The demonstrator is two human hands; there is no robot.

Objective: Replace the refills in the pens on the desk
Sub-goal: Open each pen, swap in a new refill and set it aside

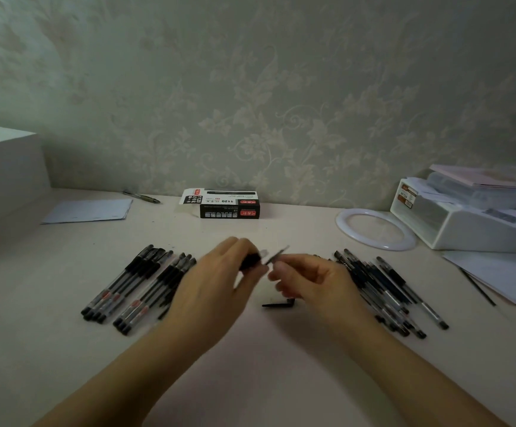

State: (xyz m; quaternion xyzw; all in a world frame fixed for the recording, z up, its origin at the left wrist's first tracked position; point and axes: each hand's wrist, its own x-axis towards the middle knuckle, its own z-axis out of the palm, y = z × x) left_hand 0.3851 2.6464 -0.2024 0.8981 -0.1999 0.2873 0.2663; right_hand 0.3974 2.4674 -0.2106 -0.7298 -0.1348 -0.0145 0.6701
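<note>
Holding the pen [252, 261], the left hand [219, 282] meets the right hand [309, 282] pinching a refill [278, 255] — blurred; it could slip towards the 6 o'clock worktop [250, 365].

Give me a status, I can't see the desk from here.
Left hand grips black pen barrel; right hand pinches thin refill. Black pen cap lies beneath. Nothing blocking.

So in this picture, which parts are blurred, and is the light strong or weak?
Head view: both hands, left hand and right hand, and the pen parts they hold are motion-blurred; the pens on the desk stay sharper; light is dim, shadows soft; the wide lens curves the desk edge.
</note>
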